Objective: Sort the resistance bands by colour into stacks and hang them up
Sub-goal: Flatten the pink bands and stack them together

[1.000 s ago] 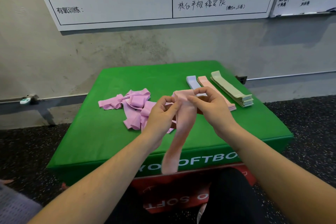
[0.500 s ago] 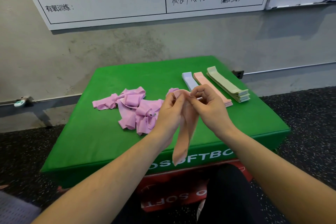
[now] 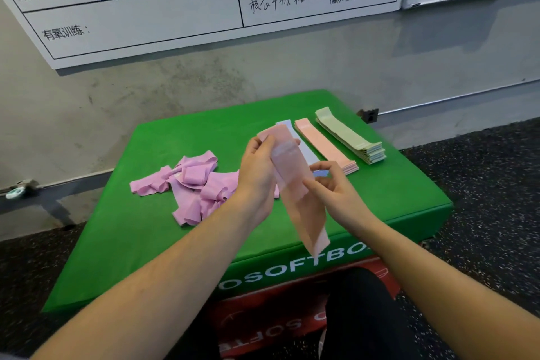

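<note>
I hold a salmon-pink band (image 3: 301,202) flat and stretched out above the green soft box (image 3: 175,242). My left hand (image 3: 257,172) grips its upper end, while my right hand (image 3: 333,187) pinches its right edge near the middle. The lower end hangs past the box's front edge. A tangled heap of purple-pink bands (image 3: 193,184) lies to the left of my hands. At the back right lie three neat stacks: lilac (image 3: 304,146), salmon-pink (image 3: 324,143) and pale green (image 3: 350,137).
The green box sits on a red soft box (image 3: 263,321) on dark speckled flooring (image 3: 491,213). A grey wall with whiteboards (image 3: 146,9) rises right behind the box. A wall socket (image 3: 370,115) sits at the back right.
The band was bunched between both hands; now it is spread flat and angled. My left hand has risen to its top end and my right hand has slid down its edge.
</note>
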Demonstrator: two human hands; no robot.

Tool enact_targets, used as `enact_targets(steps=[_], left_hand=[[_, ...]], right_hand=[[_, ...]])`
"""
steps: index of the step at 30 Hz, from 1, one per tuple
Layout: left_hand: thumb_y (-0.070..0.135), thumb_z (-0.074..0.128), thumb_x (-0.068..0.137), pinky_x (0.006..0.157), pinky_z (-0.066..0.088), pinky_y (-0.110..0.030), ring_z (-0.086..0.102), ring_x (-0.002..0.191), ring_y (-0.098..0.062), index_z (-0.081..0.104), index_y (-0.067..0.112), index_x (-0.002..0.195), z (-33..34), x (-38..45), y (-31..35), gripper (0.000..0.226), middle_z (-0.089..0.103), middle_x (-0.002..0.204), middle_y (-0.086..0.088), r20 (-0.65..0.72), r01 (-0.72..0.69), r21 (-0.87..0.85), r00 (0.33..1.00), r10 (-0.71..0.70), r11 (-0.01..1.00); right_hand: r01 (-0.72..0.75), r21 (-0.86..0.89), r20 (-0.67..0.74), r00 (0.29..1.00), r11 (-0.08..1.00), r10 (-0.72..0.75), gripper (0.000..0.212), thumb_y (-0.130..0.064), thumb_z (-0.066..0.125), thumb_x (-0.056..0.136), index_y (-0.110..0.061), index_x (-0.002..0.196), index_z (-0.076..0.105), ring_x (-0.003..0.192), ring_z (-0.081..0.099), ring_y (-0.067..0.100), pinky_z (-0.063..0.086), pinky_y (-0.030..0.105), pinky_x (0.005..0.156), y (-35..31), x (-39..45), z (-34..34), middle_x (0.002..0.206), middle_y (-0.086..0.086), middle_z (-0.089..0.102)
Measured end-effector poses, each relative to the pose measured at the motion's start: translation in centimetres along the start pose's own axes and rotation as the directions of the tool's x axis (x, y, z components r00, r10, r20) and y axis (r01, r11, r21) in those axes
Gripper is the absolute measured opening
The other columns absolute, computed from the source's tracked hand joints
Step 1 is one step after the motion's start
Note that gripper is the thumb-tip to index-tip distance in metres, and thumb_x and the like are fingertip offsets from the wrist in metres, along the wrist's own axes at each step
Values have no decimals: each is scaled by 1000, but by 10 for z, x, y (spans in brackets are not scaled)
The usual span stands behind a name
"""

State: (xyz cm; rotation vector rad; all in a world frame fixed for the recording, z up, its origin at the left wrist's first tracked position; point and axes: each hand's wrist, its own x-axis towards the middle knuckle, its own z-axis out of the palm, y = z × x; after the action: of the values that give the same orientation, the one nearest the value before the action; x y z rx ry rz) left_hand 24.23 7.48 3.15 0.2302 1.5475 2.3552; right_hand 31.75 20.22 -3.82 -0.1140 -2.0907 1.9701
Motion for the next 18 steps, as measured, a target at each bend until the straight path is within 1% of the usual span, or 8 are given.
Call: enact_targets(steps=[2,4,6,8,10,13,15,18], left_hand=[[20,38,108,76,57,-39,71,78,-25,50,11,114,11,8,6,15,75,91,-13,28,50,-70,998,-48,996],[17,36,108,77,57,-41,71,78,-28,49,8,116,22,17,10,18,72,93,-14,60,88,-106,995,-82,991],[13,36,107,76,58,-41,71,77,-28,49,5,119,31,27,13,20,72,93,-15,74,113,-122,992,-105,986],[9,38,104,72,59,-38,71,74,-26,50,1,122,39,37,16,23,72,86,-12,66,126,-120,991,-119,985],[7,39,101,65,59,-34,68,69,-24,57,5,109,48,48,18,19,67,76,-9,40,122,-131,992,-118,984],[11,45,101,56,52,-29,57,61,-21,59,14,94,57,67,19,17,53,69,-5,-17,109,-118,994,-112,987],[12,53,97,56,46,-28,49,53,-17,57,16,84,60,85,16,14,46,66,-1,-40,113,-77,992,-116,991],[6,45,92,54,36,-27,37,42,-12,42,20,65,63,114,8,31,36,53,4,-107,115,-69,987,-122,991]], right_hand=[[4,-37,-2,1000,999,-4,20,-32,64,95,-17,107,57,76,59,16,43,38,74,10,4,-8,84,5,66],[-3,-87,19,1000,996,4,7,-23,62,98,-16,100,62,80,60,14,45,36,77,19,8,-14,87,2,67],[-37,-93,37,998,995,40,4,-21,62,98,-18,99,62,83,63,15,49,36,79,25,10,-20,89,4,68],[-62,-97,13,998,993,63,11,-25,61,98,-14,98,62,82,62,17,48,37,78,30,11,-26,89,13,67],[-85,-131,-16,996,988,83,22,-33,59,97,-11,95,62,77,61,17,45,36,75,33,11,-33,83,14,65],[-92,-190,-74,994,977,79,28,-35,56,101,-10,89,59,63,57,12,43,30,65,34,11,-42,69,-1,58],[-80,-254,-140,989,964,46,22,-33,56,101,-13,92,59,54,55,7,43,24,56,35,12,-47,68,0,58],[-74,-270,-191,981,960,22,6,-23,60,98,-26,96,55,48,45,6,36,24,50,41,17,-59,64,-1,52]])
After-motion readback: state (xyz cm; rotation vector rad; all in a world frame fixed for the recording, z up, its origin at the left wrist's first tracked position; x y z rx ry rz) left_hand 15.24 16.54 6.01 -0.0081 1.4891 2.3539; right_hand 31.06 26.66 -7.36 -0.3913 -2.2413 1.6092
